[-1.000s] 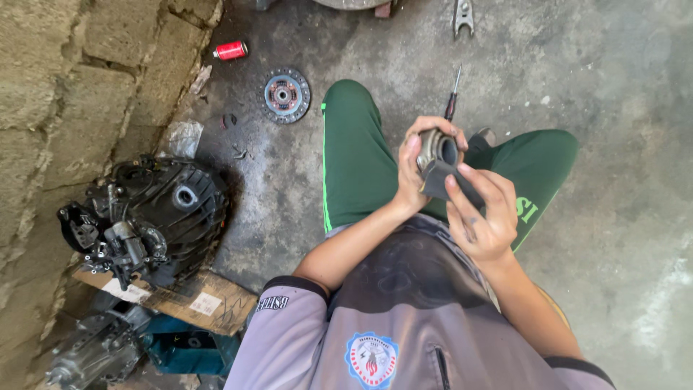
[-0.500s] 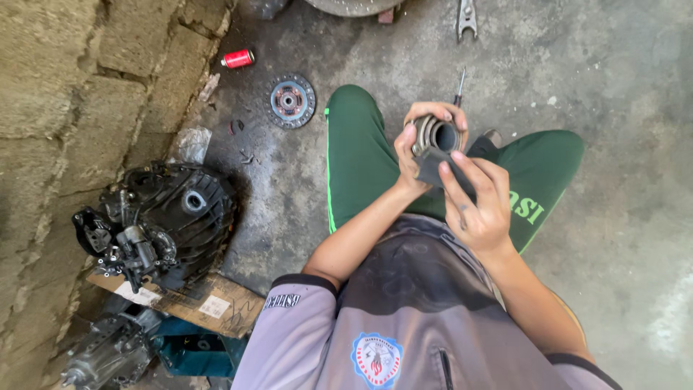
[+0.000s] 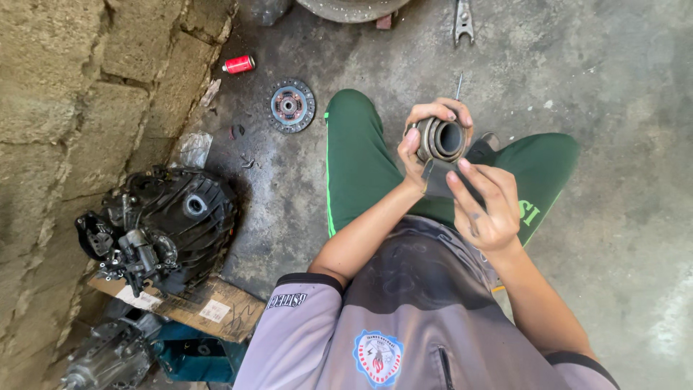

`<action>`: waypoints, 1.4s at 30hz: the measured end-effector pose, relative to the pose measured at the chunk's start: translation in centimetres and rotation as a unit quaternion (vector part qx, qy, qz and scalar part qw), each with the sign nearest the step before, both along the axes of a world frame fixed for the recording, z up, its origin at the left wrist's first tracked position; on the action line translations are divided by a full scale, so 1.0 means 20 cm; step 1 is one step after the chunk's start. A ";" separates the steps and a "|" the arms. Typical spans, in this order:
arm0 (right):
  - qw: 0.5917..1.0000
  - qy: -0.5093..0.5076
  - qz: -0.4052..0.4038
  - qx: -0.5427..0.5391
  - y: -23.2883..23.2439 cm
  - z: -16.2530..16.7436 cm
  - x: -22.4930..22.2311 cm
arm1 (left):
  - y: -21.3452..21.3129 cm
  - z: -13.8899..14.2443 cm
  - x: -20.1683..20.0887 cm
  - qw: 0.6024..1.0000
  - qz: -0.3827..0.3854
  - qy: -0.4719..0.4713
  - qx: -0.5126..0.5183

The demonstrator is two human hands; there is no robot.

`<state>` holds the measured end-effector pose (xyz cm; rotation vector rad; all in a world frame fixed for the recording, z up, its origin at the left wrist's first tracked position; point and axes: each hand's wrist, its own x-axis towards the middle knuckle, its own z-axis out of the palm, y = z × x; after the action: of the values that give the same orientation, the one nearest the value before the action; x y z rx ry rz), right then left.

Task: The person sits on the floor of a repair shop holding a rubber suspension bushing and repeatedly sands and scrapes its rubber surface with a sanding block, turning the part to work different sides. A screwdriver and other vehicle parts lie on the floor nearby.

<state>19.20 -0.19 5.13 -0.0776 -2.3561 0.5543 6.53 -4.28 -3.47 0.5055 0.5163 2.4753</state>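
My left hand is closed around a short grey metal ring-shaped bearing, held above my green-trousered knees with its hollow bore facing up at me. My right hand hovers just below and right of it, fingers spread and grimy, the index fingertip close to the bearing's lower rim. A dark piece hangs under the bearing between the two hands; I cannot tell what it is. Behind the bearing, a thin metal rod pokes up.
On the concrete floor lie a round clutch disc, a red can and a metal tool. A black gearbox housing rests on cardboard beside the block wall. Another grey housing is at the bottom left.
The bearing has been turned in my left hand so its bore faces me more. My right hand has come off it and spread its fingers. The view shifted slightly.
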 end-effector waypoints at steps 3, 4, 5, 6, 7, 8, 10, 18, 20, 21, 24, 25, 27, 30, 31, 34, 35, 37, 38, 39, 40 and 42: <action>1.000 0.008 -0.015 0.000 0.01 0.02 -0.01 | 0.02 0.01 -0.01 0.999 0.029 0.033 -0.010; 1.000 0.015 -0.021 -0.002 0.02 0.03 -0.02 | 0.03 0.02 -0.01 0.999 0.032 0.038 -0.014; 1.000 0.015 -0.017 -0.001 0.02 0.04 -0.03 | 0.04 0.02 -0.02 0.998 0.034 0.041 -0.019; 1.000 0.015 -0.016 0.001 0.02 0.05 -0.03 | 0.05 0.03 -0.02 0.998 0.033 0.045 -0.022; 1.000 0.014 -0.017 0.003 0.02 0.06 -0.04 | 0.05 0.03 -0.03 0.996 0.045 0.066 -0.028; 1.000 0.011 -0.017 0.006 0.03 0.07 -0.04 | 0.05 0.03 -0.04 0.994 0.057 0.087 -0.034; 1.000 0.003 -0.014 0.007 0.04 0.08 -0.04 | 0.06 0.03 -0.04 0.993 0.060 0.097 -0.039; 1.000 0.007 -0.025 -0.008 0.04 0.08 -0.04 | 0.05 0.03 -0.01 0.997 0.049 0.057 -0.032; 0.999 -0.002 -0.038 -0.035 0.03 0.08 -0.04 | 0.04 0.04 -0.02 0.993 0.049 0.081 -0.069; 0.997 -0.010 -0.049 -0.051 0.03 0.08 -0.04 | 0.04 0.05 -0.02 0.991 0.046 0.091 -0.087; 0.995 0.002 -0.070 -0.077 0.04 0.07 -0.06 | 0.04 0.05 -0.02 0.990 0.069 0.049 -0.112; 0.994 0.009 -0.074 -0.083 0.04 0.07 -0.07 | 0.04 0.05 -0.02 0.989 0.071 0.059 -0.117; 0.995 0.013 -0.069 -0.065 0.04 0.07 -0.08 | 0.05 0.05 -0.02 0.985 0.074 0.073 -0.135; 0.997 0.008 -0.060 -0.052 0.05 0.08 -0.08 | 0.05 0.04 -0.03 0.985 0.078 0.084 -0.128; 0.997 0.006 -0.055 -0.049 0.05 0.09 -0.08 | 0.05 0.04 -0.04 0.987 0.075 0.082 -0.119; 0.997 0.009 -0.058 -0.044 0.04 0.10 -0.10 | 0.05 0.03 -0.06 0.989 0.070 0.069 -0.106; 0.997 0.005 -0.058 -0.046 0.04 0.11 -0.10 | 0.06 0.03 -0.07 0.990 0.069 0.069 -0.103; 0.997 0.003 -0.058 -0.048 0.04 0.12 -0.11 | 0.07 0.04 -0.08 0.992 0.064 0.067 -0.089; 0.997 0.011 -0.057 -0.046 0.04 0.12 -0.11 | 0.08 0.04 -0.08 0.993 0.057 0.062 -0.078; 0.997 0.016 -0.056 -0.042 0.04 0.13 -0.11 | 0.08 0.05 -0.09 0.995 0.053 0.054 -0.067; 0.998 0.019 -0.051 -0.041 0.04 0.13 -0.11 | 0.09 0.05 -0.09 0.996 0.052 0.053 -0.051; 0.998 0.011 -0.048 -0.043 0.04 0.13 -0.10 | 0.09 0.06 -0.10 0.998 0.044 0.048 -0.022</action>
<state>17.26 0.68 7.77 -0.2218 -2.2938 0.6069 4.58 -2.39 -2.32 0.5978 0.6440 2.5260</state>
